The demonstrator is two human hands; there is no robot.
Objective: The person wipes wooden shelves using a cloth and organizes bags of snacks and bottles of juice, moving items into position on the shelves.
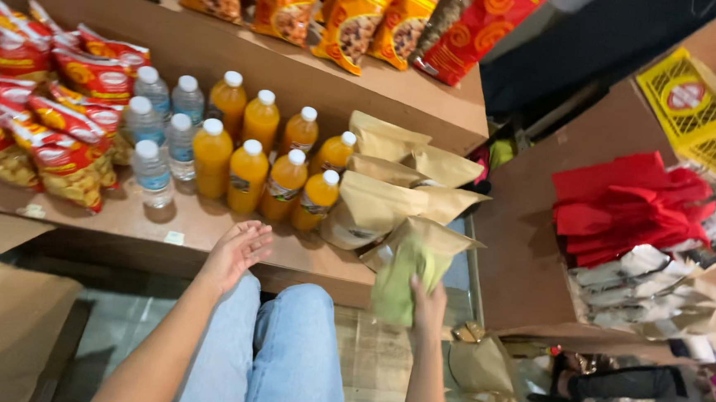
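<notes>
My right hand (428, 303) grips a brown paper pouch with a clear window showing pale green contents (408, 266), held upright at the front edge of the wooden shelf (125, 224). Several more brown paper pouches (393, 174) stand behind it on the shelf. My left hand (237, 252) hovers open, palm up, over the shelf's front edge, just in front of the orange juice bottles (248, 174). It holds nothing. My legs in blue jeans (283, 345) are below.
Clear water bottles (158, 143) and red and yellow snack bags (57, 108) fill the shelf's left. More snack bags (353, 14) line the upper shelf. Red packets (623, 205), a yellow crate (695, 110) and a cardboard box (3, 320) lie around.
</notes>
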